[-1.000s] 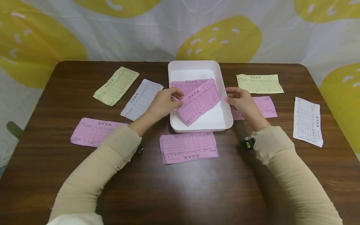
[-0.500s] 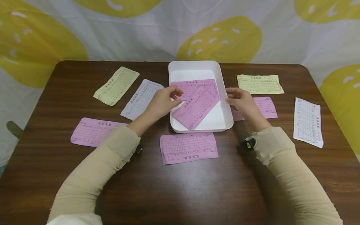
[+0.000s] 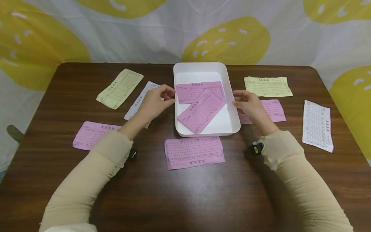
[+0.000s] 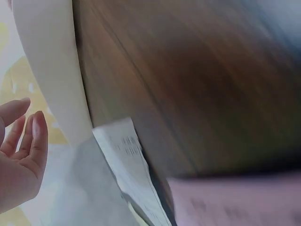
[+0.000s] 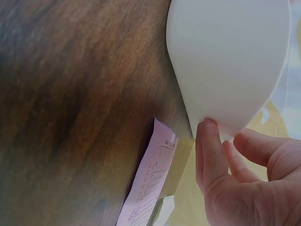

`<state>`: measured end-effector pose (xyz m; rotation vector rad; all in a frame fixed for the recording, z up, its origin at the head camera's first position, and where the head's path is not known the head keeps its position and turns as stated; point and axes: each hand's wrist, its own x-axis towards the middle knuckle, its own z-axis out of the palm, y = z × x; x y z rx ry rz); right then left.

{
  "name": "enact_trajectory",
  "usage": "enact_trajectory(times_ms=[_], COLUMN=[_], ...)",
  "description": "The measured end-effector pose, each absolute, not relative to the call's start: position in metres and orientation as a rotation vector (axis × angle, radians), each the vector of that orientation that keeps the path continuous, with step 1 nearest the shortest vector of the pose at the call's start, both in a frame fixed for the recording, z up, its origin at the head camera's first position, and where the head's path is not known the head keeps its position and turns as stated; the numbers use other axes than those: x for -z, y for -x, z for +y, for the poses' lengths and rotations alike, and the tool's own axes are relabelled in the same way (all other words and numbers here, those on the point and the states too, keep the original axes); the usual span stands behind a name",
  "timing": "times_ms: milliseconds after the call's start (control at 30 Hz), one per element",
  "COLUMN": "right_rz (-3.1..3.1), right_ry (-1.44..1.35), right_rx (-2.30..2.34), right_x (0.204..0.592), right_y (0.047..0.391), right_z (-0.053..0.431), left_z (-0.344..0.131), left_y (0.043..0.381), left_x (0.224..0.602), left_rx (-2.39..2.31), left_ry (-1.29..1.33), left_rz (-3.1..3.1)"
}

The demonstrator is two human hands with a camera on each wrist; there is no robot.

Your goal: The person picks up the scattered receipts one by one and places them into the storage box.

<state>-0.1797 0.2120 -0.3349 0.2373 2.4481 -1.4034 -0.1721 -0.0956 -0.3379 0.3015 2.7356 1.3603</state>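
Observation:
A white plastic tray [image 3: 200, 76] stands at the back middle of the wooden table. Two pink printed slips lie in it: a flat one [image 3: 185, 94] and a slanted one [image 3: 201, 111] overlapping it. My left hand [image 3: 155, 102] is at the tray's left rim, fingers loosely bent around nothing, above a partly covered white slip [image 3: 135, 107]. On the opposite side, my right hand [image 3: 250, 105] has its fingertips against the tray wall [image 5: 225, 61], thumb close to the rim. Beneath the right hand lies a partly hidden pink slip [image 3: 273, 110].
Another pink slip [image 3: 194, 153] lies in front of the tray, and one [image 3: 94, 135] is by the left sleeve. Yellow slips lie at back left [image 3: 120, 88] and back right [image 3: 268, 86]. A white slip [image 3: 317, 125] is far right. A patterned cloth [image 3: 145, 42] hangs behind.
The slanted pink slip has dropped from my left hand and settled lower in the tray. That hand has drawn back left to the rim. My right hand has stayed put.

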Motion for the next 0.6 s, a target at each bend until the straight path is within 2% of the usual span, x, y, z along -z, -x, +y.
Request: enact_trajectory(times_ms=[600], right_rz=[2.441], right_ry=[-0.227], right_rx=[1.442], right_x=[0.335], right_y=[0.18], right_z=[0.212], left_z=[-0.174], left_y=[0.174], left_x=[0.337], left_rx=[-1.289], left_ry=[-0.087], left_rz=[2.798])
